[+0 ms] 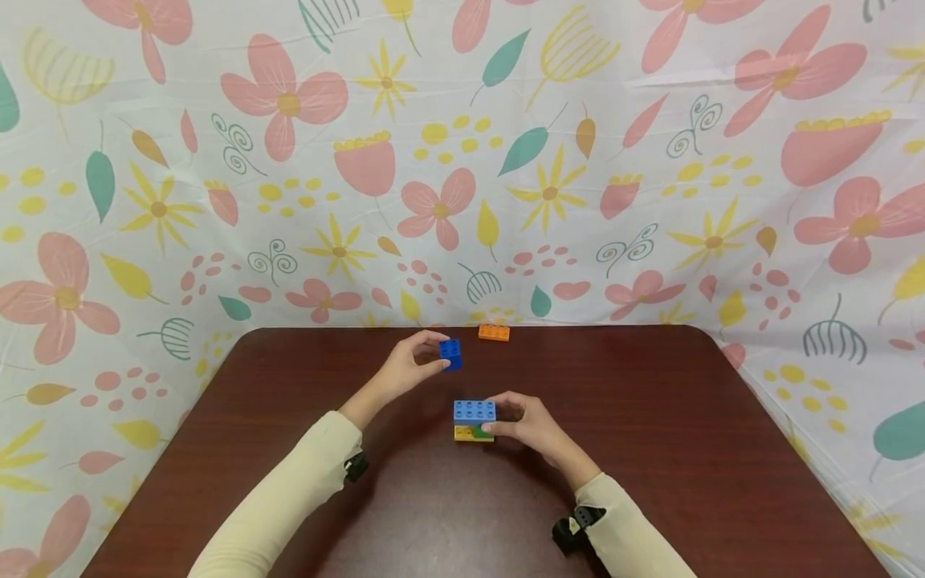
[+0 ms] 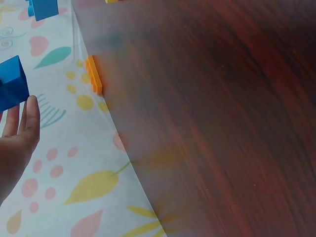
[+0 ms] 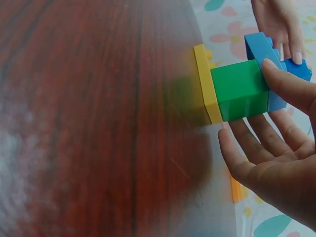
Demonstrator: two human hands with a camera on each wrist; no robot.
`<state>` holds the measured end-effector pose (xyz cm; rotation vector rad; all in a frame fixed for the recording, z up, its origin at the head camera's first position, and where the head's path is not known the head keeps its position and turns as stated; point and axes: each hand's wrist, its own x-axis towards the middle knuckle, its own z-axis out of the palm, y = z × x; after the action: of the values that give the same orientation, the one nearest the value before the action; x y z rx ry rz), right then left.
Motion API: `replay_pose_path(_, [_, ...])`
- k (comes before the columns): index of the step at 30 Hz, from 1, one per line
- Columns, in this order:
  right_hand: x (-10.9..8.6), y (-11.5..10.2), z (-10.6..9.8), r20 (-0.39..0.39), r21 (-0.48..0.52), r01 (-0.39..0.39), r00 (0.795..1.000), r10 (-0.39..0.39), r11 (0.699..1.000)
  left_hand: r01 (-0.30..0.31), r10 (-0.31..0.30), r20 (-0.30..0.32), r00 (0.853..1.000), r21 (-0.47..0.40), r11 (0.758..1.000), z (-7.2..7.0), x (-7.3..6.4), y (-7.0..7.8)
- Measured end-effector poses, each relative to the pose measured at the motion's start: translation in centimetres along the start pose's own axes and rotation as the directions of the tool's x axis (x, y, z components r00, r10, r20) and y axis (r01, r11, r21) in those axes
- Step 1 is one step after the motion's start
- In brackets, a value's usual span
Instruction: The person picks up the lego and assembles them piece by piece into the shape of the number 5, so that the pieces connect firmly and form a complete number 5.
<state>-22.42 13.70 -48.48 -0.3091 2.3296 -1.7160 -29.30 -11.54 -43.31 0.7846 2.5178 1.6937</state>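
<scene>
My left hand (image 1: 401,372) pinches a dark blue toy building brick (image 1: 450,355) between thumb and fingers, raised above the table beyond the stack. The same brick (image 2: 14,85) appears at the left edge of the left wrist view. Nearer to me, my right hand (image 1: 536,425) holds a brick stack by its right side. The stack has a light blue brick (image 1: 474,412) on top, a green block (image 3: 239,90) in the middle and a yellow plate (image 3: 207,89) at the bottom. In the right wrist view the thumb presses on the light blue brick, which overhangs the green block.
At the table's far edge lies an orange studded plate (image 1: 495,331), close to the flowered cloth (image 1: 441,209) hanging behind. Dark brown wood makes up the tabletop (image 1: 650,417). Both sleeved forearms reach in from the front.
</scene>
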Motion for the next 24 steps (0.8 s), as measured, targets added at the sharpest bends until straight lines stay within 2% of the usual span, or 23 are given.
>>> replay_pose_path(4, [-0.3,-0.6,0.1,-0.002,-0.001,-0.003,1.000,0.003,1.000,-0.005,0.005,0.003,1.000,-0.002,1.000,0.1,-0.4,0.0])
replay_pose_path(11, [-1.7,-3.4,0.0,0.019,-0.008,0.003,1.000,-0.003,1.000,-0.013,0.014,0.023,1.000,-0.036,0.999,0.4,-1.2,0.1])
replay_pose_path(17, [-1.8,-3.8,-0.1,0.017,-0.005,0.002,1.000,-0.002,1.000,-0.006,0.007,0.036,0.999,-0.041,0.999,0.7,-1.8,0.2])
replay_pose_path(18, [-1.8,-3.8,-0.1,0.018,-0.004,0.002,1.000,-0.002,1.000,-0.005,0.006,0.037,0.999,-0.039,0.999,0.7,-1.9,0.3])
replay_pose_path(24, [-1.8,-3.6,0.0,0.020,0.002,0.002,1.000,-0.002,1.000,-0.003,0.005,0.071,0.997,-0.034,0.999,0.7,-3.3,3.5])
